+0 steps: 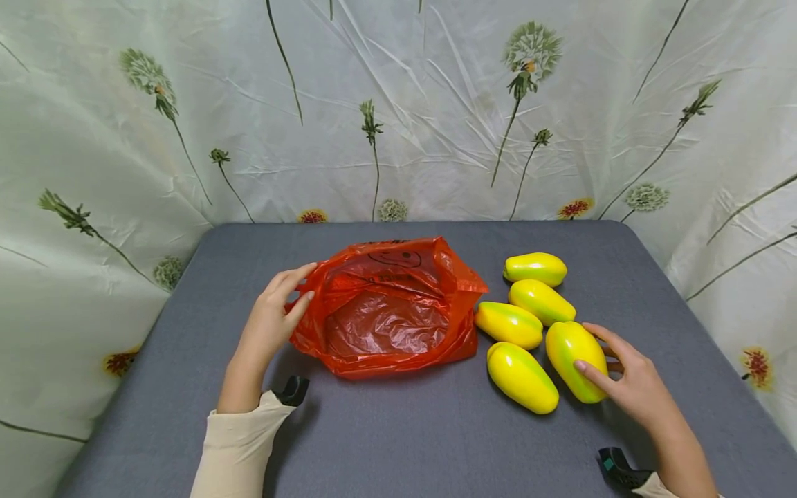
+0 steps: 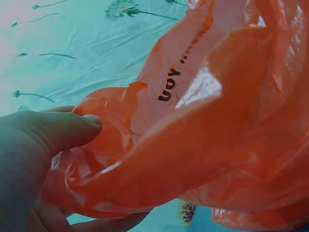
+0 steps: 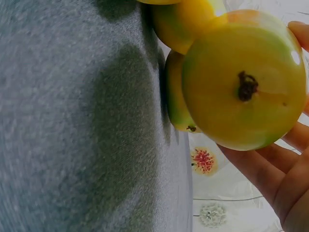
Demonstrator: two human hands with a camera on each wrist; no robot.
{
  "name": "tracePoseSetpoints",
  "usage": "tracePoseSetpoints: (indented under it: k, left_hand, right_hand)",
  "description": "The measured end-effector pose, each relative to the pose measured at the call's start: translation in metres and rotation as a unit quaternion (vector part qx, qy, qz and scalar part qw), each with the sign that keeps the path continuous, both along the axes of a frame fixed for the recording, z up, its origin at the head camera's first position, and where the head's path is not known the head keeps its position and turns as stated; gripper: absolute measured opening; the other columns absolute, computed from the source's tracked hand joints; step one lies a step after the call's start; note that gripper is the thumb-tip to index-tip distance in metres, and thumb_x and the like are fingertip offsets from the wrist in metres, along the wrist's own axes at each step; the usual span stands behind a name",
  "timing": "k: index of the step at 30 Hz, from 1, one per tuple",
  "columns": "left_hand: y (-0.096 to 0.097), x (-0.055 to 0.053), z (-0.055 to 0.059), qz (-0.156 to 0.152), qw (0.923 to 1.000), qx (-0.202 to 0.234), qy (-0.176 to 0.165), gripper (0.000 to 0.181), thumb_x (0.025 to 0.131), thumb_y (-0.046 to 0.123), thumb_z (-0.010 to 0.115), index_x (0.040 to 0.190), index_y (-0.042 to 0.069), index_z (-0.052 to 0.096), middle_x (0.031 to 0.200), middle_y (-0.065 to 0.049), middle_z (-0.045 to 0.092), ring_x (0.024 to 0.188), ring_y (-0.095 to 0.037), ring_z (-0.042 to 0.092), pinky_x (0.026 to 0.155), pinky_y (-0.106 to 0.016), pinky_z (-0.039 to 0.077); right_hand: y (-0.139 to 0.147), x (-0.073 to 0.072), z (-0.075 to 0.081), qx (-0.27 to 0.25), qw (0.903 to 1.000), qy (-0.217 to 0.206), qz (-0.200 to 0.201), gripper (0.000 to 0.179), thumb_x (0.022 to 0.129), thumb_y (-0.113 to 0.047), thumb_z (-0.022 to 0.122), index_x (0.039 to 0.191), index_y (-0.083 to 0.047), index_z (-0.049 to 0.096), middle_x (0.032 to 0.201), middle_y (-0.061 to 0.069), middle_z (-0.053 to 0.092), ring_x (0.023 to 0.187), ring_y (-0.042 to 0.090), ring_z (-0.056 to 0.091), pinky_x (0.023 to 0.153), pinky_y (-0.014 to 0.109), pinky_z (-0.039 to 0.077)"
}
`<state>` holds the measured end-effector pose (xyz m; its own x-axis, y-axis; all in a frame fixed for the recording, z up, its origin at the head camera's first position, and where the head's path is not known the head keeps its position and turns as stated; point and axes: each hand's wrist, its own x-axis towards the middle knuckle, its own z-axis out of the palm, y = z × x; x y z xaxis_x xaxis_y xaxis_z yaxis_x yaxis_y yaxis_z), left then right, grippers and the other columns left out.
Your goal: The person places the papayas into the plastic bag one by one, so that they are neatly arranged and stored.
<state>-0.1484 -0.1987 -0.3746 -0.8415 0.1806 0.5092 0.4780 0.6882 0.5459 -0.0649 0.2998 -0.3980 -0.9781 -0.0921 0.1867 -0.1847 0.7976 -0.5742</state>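
Note:
A red plastic bag (image 1: 386,325) lies on the table with its mouth spread wide. My left hand (image 1: 274,304) holds the bag's left rim, and in the left wrist view the thumb (image 2: 79,128) presses on the red film with fingers below it. On the right, my right hand (image 1: 629,373) grips a yellow-green papaya (image 1: 575,360), thumb on the near side and fingers around the far side. The right wrist view shows the stem end of this papaya (image 3: 246,87), with a dark shadow on the cloth beside it.
Left of the held fruit lie more papayas: a near one (image 1: 523,378), one against the bag (image 1: 509,325), and two behind (image 1: 542,302). Grey cloth covers the table (image 1: 398,436). A flower-printed curtain (image 1: 436,104) hangs behind and along both sides.

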Motion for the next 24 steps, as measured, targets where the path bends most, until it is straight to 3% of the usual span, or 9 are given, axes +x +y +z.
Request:
tracePoseSetpoints:
  k: [3, 6, 8, 14, 24]
  left_hand:
    - [0.001, 0.000, 0.000, 0.004, 1.0000, -0.002, 0.000, 0.050, 0.080, 0.001, 0.066, 0.126, 0.014, 0.052, 0.113, -0.009, 0.054, 0.101, -0.023, 0.051, 0.078, -0.043, 0.047]
    - [0.001, 0.000, 0.000, 0.006, 1.0000, -0.004, -0.001, 0.050, 0.080, 0.001, 0.065, 0.126, 0.014, 0.052, 0.113, -0.009, 0.053, 0.101, -0.024, 0.051, 0.080, -0.044, 0.046]
    - [0.001, 0.001, 0.001, 0.007, 1.0000, -0.003, -0.001, 0.049, 0.080, 0.002, 0.065, 0.126, 0.014, 0.052, 0.113, -0.008, 0.053, 0.100, -0.023, 0.051, 0.080, -0.044, 0.046]
    - [0.001, 0.002, 0.002, 0.010, 0.9999, 0.000, -0.004, 0.050, 0.081, 0.002, 0.065, 0.127, 0.014, 0.052, 0.114, -0.008, 0.053, 0.100, -0.023, 0.051, 0.078, -0.043, 0.047]
    - [0.000, 0.004, 0.002, 0.015, 0.9997, -0.001, -0.018, 0.049, 0.082, 0.004, 0.064, 0.128, 0.016, 0.051, 0.115, -0.008, 0.052, 0.100, -0.023, 0.051, 0.072, -0.042, 0.050]
  right_hand:
    - [-0.001, -0.001, -0.002, -0.002, 0.9994, 0.033, -0.011, 0.061, 0.079, -0.022, 0.069, 0.133, -0.013, 0.042, 0.120, 0.017, 0.048, 0.090, 0.016, 0.053, 0.068, 0.020, 0.047]
    - [-0.001, -0.003, -0.002, -0.020, 0.9971, 0.073, -0.014, 0.063, 0.076, -0.015, 0.073, 0.132, -0.013, 0.044, 0.118, 0.013, 0.050, 0.088, -0.001, 0.047, 0.069, 0.004, 0.037]
    - [-0.003, -0.005, 0.001, -0.039, 0.9942, 0.100, -0.008, 0.064, 0.073, -0.009, 0.074, 0.131, -0.010, 0.046, 0.117, 0.009, 0.050, 0.089, -0.008, 0.044, 0.070, 0.001, 0.034]
    - [-0.010, -0.014, 0.014, -0.041, 0.9870, 0.155, 0.013, 0.068, 0.068, -0.001, 0.075, 0.130, -0.007, 0.047, 0.120, -0.007, 0.048, 0.090, -0.008, 0.043, 0.073, 0.001, 0.035]
    - [-0.027, -0.032, 0.039, -0.039, 0.9768, 0.198, 0.073, 0.073, 0.064, 0.002, 0.076, 0.130, -0.006, 0.047, 0.120, 0.009, 0.051, 0.093, -0.001, 0.045, 0.076, 0.004, 0.036]
